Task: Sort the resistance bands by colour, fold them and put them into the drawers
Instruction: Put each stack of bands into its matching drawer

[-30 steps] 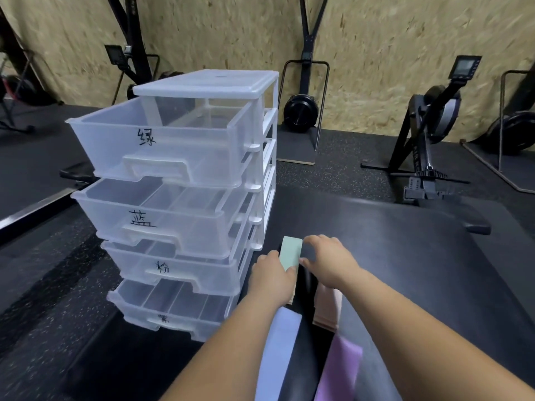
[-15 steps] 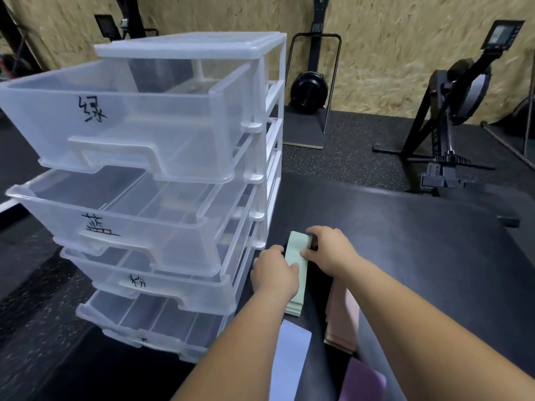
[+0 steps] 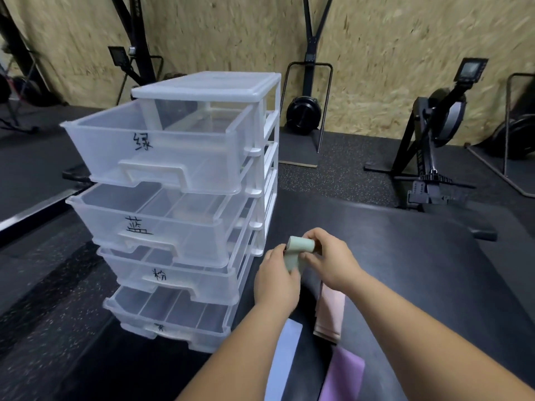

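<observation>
A pale green resistance band (image 3: 298,250) is held between both hands just above the black mat, bent over on itself. My left hand (image 3: 276,280) grips its lower part and my right hand (image 3: 328,261) pinches its folded top end. Under my arms lie a pink band (image 3: 330,314), a light blue band (image 3: 285,354) and a purple band (image 3: 343,374). To the left stands a clear plastic drawer unit (image 3: 202,88) with several pulled-out drawers, each marked with a handwritten label; the top drawer (image 3: 162,157) holds nothing.
The unit and bands sit on a black mat (image 3: 405,256) over rubber gym flooring. A rowing machine (image 3: 434,134) stands at the back right, and ski trainers stand against the chipboard wall behind.
The green band has been lifted off the mat and its far end folded over between both hands. The camera drew in close to the drawers, then back out.
</observation>
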The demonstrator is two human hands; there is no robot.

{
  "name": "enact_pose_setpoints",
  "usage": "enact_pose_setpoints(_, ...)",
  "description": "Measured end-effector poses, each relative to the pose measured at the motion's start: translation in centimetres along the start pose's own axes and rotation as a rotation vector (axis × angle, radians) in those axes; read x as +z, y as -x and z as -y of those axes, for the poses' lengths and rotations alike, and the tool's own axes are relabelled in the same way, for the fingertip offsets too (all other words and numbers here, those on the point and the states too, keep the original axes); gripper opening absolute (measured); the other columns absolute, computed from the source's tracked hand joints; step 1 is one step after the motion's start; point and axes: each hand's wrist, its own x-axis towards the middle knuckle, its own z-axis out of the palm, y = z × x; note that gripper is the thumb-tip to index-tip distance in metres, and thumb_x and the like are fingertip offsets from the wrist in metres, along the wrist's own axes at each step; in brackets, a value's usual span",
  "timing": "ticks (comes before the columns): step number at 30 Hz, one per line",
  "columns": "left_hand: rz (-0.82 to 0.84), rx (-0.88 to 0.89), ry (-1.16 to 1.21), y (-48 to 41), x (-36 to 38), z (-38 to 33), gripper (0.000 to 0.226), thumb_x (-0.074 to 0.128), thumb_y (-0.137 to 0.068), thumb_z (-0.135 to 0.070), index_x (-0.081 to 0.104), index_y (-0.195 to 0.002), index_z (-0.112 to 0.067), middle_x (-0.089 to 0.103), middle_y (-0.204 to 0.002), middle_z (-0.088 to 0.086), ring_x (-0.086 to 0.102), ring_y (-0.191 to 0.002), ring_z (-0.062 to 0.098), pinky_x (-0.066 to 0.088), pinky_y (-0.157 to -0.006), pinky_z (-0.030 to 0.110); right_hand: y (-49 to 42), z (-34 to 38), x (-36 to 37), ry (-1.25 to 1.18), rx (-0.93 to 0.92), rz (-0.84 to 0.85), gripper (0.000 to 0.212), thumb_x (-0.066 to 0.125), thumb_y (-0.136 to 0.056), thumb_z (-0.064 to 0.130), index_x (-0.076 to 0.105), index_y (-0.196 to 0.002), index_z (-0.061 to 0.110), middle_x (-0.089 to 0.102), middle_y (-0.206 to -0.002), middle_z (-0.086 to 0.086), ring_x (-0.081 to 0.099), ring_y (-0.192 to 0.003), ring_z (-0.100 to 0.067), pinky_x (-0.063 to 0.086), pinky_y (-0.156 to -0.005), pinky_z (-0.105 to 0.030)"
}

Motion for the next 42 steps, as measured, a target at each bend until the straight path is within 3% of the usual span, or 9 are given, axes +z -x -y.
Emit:
enact_pose_setpoints(9,-0.094,0.065,0.202,5.7,-5.5,-5.4,0.028,0.064,-0.099,-0.036,0.057,-0.127,-0.036,0.066,-0.122,-0.013,0.066,-0.109,0.016,0.055,-0.093,0.041,5.3,6.1,-6.3,-0.045,-0.107,-0.074,0.033,0.071,-0.094,0.011,0.059,-0.106,0.038,0.069,-0.101,0.016,0.066,-0.094,-0.006,0.053,-0.081,-0.027)
enact_pose_setpoints(13,-0.118,0.095,0.315,8.2,-8.7,-7.1,0.016,0.069,-0.098,-0.031,0.058,-0.107,-0.039,0.069,-0.103,-0.016,0.067,-0.097,0.009,0.054,-0.085,0.031,7.7,8.9,-8.9,-0.087,-0.137,-0.078,0.032,0.074,-0.094,0.012,0.061,-0.111,0.036,0.071,-0.101,0.012,0.067,-0.092,-0.005,0.051,-0.079,-0.025)
enact_pose_setpoints(18,0.051,0.136,0.533,10.3,-13.6,-7.8,0.027,0.079,-0.093,-0.013,0.064,-0.107,-0.029,0.072,-0.086,-0.015,0.070,-0.074,-0.007,0.051,-0.070,0.009,10.7,12.2,-11.5,-0.187,-0.189,-0.070,0.030,0.076,-0.094,0.016,0.064,-0.116,0.032,0.075,-0.105,0.006,0.071,-0.100,-0.016,0.057,-0.095,-0.043)
enact_pose_setpoints(23,0.215,0.176,0.662,12.2,-18.7,-7.8,0.017,0.079,-0.093,-0.011,0.078,-0.110,-0.012,0.081,-0.103,0.012,0.076,-0.095,0.023,0.061,-0.091,0.037,13.8,16.2,-12.2,-0.427,-0.227,-0.044,0.037,0.072,-0.098,0.007,0.063,-0.130,0.024,0.078,-0.110,-0.004,0.074,-0.104,-0.020,0.058,-0.096,-0.037)
enact_pose_setpoints(27,0.172,0.214,0.735,13.7,-21.9,-8.0,0.016,0.073,-0.096,-0.012,0.079,-0.110,-0.011,0.082,-0.101,0.009,0.078,-0.100,0.027,0.062,-0.096,0.042,15.7,20.0,-11.6,-0.632,-0.208,-0.029,0.030,0.066,-0.104,0.012,0.065,-0.132,0.020,0.078,-0.090,0.004,0.071,-0.083,-0.008,0.057,-0.083,-0.031)
enact_pose_setpoints(32,0.040,0.223,0.837,14.4,-25.2,-8.1,0.024,0.078,-0.087,-0.022,0.078,-0.109,-0.011,0.082,-0.100,0.008,0.077,-0.103,0.034,0.061,-0.098,0.048,16.6,23.6,-10.3,-0.687,-0.186,0.039,0.027,0.070,-0.101,0.025,0.067,-0.128,0.017,0.081,-0.106,-0.005,0.077,-0.104,-0.019,0.059,-0.099,-0.042)
enact_pose_setpoints(34,-0.034,0.209,0.855,14.2,-26.2,-8.0,0.021,0.078,-0.089,-0.020,0.078,-0.109,-0.012,0.082,-0.099,0.005,0.077,-0.102,0.032,0.063,-0.096,0.043,16.4,24.9,-9.9,-0.673,-0.201,0.018,0.030,0.075,-0.098,0.024,0.067,-0.126,0.017,0.081,-0.105,-0.007,0.077,-0.104,-0.023,0.059,-0.097,-0.044)
enact_pose_setpoints(37,-0.112,0.173,0.908,13.6,-27.4,-7.8,0.014,0.075,-0.095,-0.016,0.078,-0.109,-0.014,0.082,-0.098,0.001,0.079,-0.098,0.024,0.063,-0.092,0.037,15.4,26.7,-9.5,-0.594,-0.244,-0.020,0.029,0.077,-0.097,0.026,0.069,-0.125,0.026,0.080,-0.101,-0.005,0.076,-0.101,-0.027,0.059,-0.081,-0.034)
enact_pose_setpoints(42,-0.086,0.127,0.986,11.7,-29.7,-7.1,0.015,0.073,-0.099,-0.020,0.078,-0.112,-0.015,0.083,-0.101,-0.001,0.079,-0.099,0.017,0.060,-0.088,0.028,12.4,29.9,-9.7,-0.536,-0.214,0.023,0.026,0.079,-0.095,0.028,0.075,-0.120,0.034,0.081,-0.099,-0.001,0.079,-0.091,-0.026,0.065,-0.074,-0.048)
